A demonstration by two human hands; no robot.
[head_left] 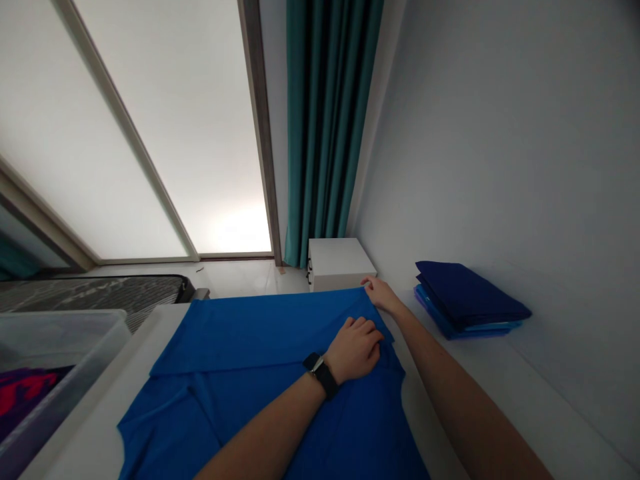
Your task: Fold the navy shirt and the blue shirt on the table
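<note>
A bright blue garment (260,373) lies spread on a white table (480,373), its far part folded over. My left hand (356,348), with a black watch on the wrist, lies on the cloth near its right side, fingers curled and pressing down. My right hand (379,292) pinches the far right corner of the blue garment at the table's far edge.
A stack of folded dark blue and light blue cloths (465,300) sits at the right by the wall. A clear plastic bin (45,373) with red and purple fabric stands at the left. Beyond are a white drawer unit (337,263), teal curtains (327,127) and a mattress (95,293).
</note>
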